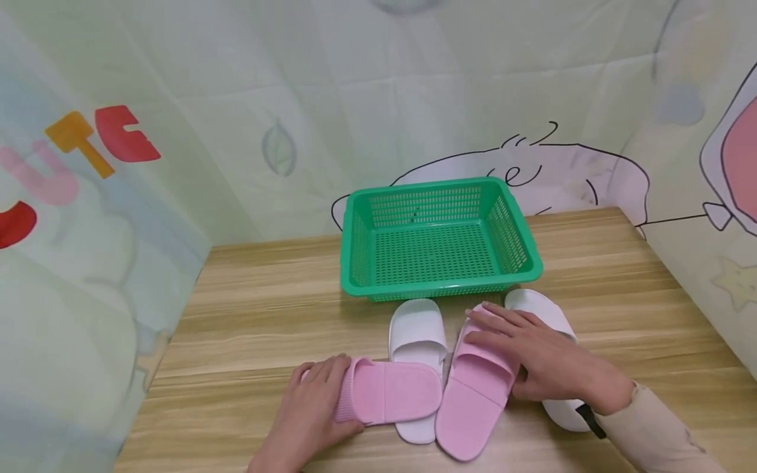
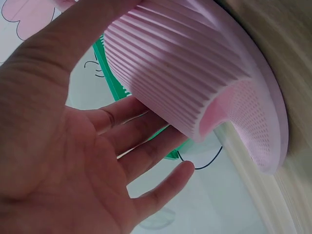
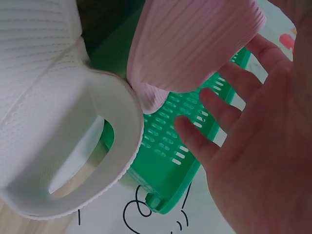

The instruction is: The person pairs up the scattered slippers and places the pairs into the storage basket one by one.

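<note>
My left hand [image 1: 313,407] grips the toe end of a pink slipper [image 1: 408,391], which lies sideways with its heel over a white slipper [image 1: 416,322]. In the left wrist view, the fingers reach behind the ribbed strap [image 2: 170,63]. The right hand [image 1: 532,351] holds a second pink slipper [image 1: 470,414] across its strap, fingers on the far side and thumb on the near side. That slipper is angled, with its toe toward the basket. Another white slipper [image 1: 535,305] lies partly hidden beneath the right hand and wrist.
A green plastic basket [image 1: 440,289] with perforated walls stands behind the slippers, with nothing in it. The wood-grain table [image 1: 254,315] meets a printed cloth backdrop [image 1: 236,131] at its back and sides. A black strap [image 1: 591,420] shows at the right wrist.
</note>
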The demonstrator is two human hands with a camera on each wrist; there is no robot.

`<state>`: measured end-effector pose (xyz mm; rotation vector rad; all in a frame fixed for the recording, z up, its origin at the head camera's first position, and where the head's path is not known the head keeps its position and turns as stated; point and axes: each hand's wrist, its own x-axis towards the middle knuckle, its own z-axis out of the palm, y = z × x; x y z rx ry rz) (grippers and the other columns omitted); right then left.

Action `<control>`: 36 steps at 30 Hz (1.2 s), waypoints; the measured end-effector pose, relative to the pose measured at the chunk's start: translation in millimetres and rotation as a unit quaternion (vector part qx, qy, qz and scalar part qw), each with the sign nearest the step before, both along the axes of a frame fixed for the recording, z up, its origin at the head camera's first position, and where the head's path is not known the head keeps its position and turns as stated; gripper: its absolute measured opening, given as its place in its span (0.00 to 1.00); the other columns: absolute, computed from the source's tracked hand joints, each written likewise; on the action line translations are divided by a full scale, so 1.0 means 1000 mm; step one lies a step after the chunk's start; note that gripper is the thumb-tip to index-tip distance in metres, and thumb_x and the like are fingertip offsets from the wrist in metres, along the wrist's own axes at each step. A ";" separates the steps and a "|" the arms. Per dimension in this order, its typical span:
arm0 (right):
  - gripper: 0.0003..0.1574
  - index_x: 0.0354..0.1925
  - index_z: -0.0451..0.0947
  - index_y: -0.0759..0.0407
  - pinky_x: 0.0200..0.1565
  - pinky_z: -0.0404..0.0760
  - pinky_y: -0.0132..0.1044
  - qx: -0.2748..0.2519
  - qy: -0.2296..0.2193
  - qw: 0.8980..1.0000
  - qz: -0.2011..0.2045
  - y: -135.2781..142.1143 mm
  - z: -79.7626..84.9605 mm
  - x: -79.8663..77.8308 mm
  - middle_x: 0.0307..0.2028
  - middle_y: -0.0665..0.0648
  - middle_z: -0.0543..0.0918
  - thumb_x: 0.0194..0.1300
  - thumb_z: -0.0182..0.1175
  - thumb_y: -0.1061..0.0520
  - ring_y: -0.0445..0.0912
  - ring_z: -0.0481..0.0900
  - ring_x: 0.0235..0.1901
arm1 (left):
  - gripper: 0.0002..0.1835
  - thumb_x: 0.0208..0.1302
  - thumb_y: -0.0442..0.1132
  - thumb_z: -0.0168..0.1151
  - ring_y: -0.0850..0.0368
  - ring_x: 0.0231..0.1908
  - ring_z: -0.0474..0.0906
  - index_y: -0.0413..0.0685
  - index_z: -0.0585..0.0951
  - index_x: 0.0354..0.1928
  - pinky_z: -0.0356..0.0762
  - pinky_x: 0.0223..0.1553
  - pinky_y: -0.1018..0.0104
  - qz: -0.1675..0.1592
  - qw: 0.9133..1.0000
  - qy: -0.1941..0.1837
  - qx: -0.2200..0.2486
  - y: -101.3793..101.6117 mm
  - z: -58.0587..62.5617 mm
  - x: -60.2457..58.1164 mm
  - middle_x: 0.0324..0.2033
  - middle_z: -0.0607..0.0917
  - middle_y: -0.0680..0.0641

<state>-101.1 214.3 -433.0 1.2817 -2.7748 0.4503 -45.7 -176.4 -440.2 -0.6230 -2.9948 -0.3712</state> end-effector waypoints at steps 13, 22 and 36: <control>0.58 0.74 0.72 0.44 0.67 0.73 0.67 -0.012 -0.037 0.999 0.001 -0.001 0.005 0.002 0.75 0.49 0.73 0.44 0.78 0.58 0.57 0.63 0.78 | 0.49 0.39 0.59 0.88 0.47 0.60 0.82 0.46 0.79 0.64 0.73 0.66 0.43 0.011 1.000 -0.006 0.007 -0.012 0.007 0.002 0.57 0.87 0.45; 0.58 0.71 0.75 0.43 0.65 0.74 0.58 -0.049 0.007 0.999 0.007 0.003 0.011 0.005 0.71 0.47 0.76 0.38 0.82 0.54 0.55 0.68 0.75 | 0.50 0.36 0.60 0.89 0.49 0.59 0.83 0.49 0.79 0.64 0.74 0.64 0.43 -0.013 0.998 0.054 0.028 -0.022 0.013 -0.001 0.56 0.87 0.49; 0.60 0.68 0.75 0.38 0.59 0.80 0.51 -0.073 -0.018 0.996 -0.045 0.016 0.021 0.015 0.66 0.44 0.76 0.33 0.85 0.51 0.46 0.72 0.65 | 0.51 0.39 0.61 0.87 0.46 0.57 0.83 0.48 0.78 0.65 0.76 0.62 0.43 -0.005 0.994 0.099 0.050 -0.025 0.018 -0.005 0.56 0.87 0.48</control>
